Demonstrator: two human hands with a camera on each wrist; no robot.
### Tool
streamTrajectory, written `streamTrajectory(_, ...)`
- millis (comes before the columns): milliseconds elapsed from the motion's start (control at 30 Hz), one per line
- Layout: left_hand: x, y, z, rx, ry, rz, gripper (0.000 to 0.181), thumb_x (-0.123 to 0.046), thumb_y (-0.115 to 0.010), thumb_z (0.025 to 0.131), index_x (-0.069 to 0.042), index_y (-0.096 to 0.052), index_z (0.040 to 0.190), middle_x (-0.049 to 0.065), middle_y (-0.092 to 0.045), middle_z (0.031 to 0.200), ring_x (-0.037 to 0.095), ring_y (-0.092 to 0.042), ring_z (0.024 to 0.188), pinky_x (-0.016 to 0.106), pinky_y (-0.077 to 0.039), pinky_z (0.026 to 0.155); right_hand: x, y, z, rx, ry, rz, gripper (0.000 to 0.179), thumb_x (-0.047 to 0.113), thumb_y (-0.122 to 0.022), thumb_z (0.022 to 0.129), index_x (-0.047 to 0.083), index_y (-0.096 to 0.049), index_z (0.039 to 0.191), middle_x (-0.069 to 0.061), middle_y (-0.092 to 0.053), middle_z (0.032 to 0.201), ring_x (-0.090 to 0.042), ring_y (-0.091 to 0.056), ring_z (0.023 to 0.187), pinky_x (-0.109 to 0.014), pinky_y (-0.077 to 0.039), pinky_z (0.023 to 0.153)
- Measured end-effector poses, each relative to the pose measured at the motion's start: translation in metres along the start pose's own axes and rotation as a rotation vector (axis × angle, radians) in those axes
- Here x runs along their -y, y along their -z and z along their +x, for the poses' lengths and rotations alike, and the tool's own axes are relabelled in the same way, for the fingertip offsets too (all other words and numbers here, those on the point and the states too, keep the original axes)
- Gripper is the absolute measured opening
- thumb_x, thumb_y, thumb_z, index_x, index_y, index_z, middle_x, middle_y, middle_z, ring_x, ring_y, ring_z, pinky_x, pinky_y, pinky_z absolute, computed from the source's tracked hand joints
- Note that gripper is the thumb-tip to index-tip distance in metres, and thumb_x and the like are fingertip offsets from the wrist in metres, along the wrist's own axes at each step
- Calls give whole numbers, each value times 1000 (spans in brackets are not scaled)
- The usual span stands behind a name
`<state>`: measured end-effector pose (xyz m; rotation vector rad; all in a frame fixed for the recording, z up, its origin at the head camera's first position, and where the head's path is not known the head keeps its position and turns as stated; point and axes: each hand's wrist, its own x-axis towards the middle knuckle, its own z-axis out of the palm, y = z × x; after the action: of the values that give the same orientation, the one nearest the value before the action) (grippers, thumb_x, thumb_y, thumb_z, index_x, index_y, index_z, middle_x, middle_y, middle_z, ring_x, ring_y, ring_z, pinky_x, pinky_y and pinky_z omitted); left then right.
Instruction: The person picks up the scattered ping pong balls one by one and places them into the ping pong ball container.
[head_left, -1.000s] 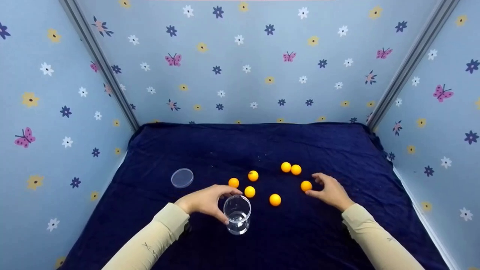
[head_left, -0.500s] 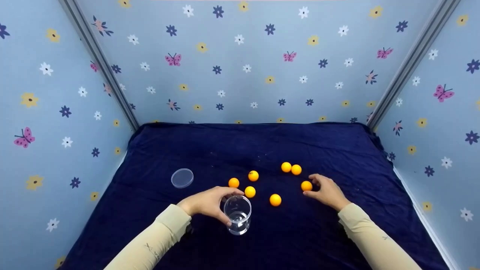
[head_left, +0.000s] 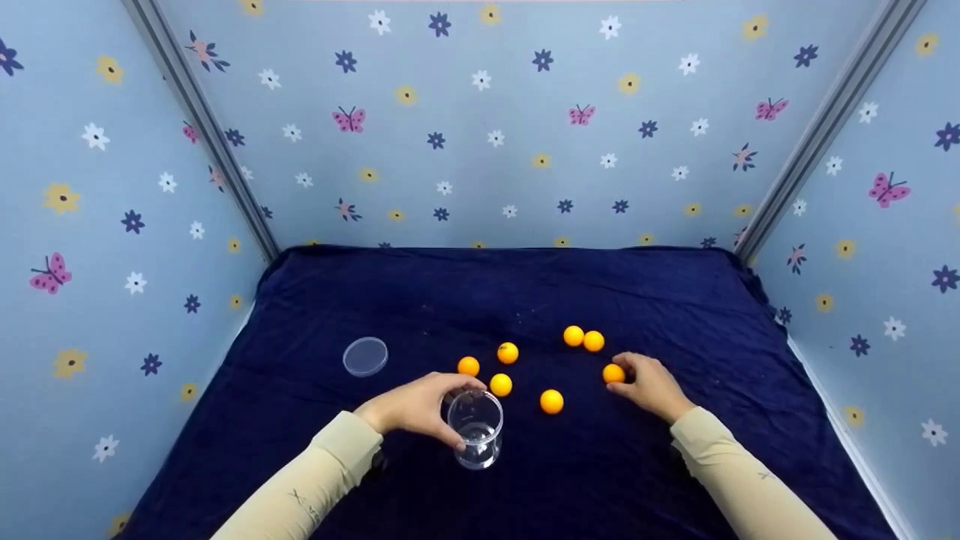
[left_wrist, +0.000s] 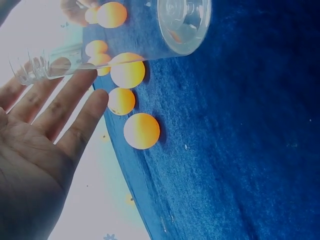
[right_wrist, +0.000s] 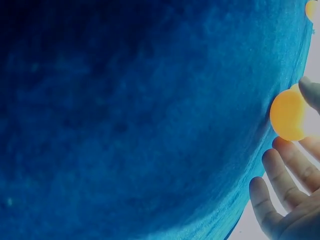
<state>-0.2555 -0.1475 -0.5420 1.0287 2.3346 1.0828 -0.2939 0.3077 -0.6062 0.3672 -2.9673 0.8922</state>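
A clear plastic jar (head_left: 480, 435) stands upright without a lid on the dark blue cloth. My left hand (head_left: 416, 409) holds it near the rim from the left, thumb on the near side and fingers round the far side. In the left wrist view the fingers (left_wrist: 80, 100) lie fairly straight along the jar wall (left_wrist: 135, 30). To the right, my right hand (head_left: 654, 386) pinches an orange ping-pong ball (head_left: 612, 373) between thumb and fingertips, low at the cloth. In the right wrist view this ball (right_wrist: 287, 115) sits between thumb and fingers, the other fingers spread.
Several more orange ping-pong balls lie between the hands, among them one ball (head_left: 551, 402) nearest the front and a touching pair (head_left: 583, 338) farther back. A round clear lid (head_left: 365, 356) lies at the left. Patterned walls (head_left: 480, 172) enclose the cloth-covered table (head_left: 420, 285).
My right hand has moved slightly left and closed its thumb and fingers round the ball. The left hand has shifted a little right against the jar, which stays in place.
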Motion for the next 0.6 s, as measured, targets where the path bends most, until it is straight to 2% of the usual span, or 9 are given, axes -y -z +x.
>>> streamTrajectory(133,3,0,-2,-41,-1,29,86,-33,-104,70,-13,-65,144,2,-75,135,20,-72,123,37,-54,112,0,-1,1,2,4,-1,42,14,-88,92,-5,-73,127,-20,-78,116,-33,-74,103,-56,-59,94)
streamTrajectory(333,8,4,-4,-96,-17,11,84,-34,-104,69,-10,-66,139,5,-76,132,22,-73,121,41,-56,110,1,-2,3,1,16,-14,39,12,-87,91,-4,-74,124,-19,-78,114,-31,-73,100,-54,-59,92)
streamTrajectory(600,13,3,-10,-148,14,41,83,-38,-104,66,-12,-66,136,5,-75,131,24,-73,118,42,-56,109,6,-1,5,-20,27,-2,40,12,-88,91,-5,-74,125,-20,-78,115,-32,-73,100,-54,-58,92)
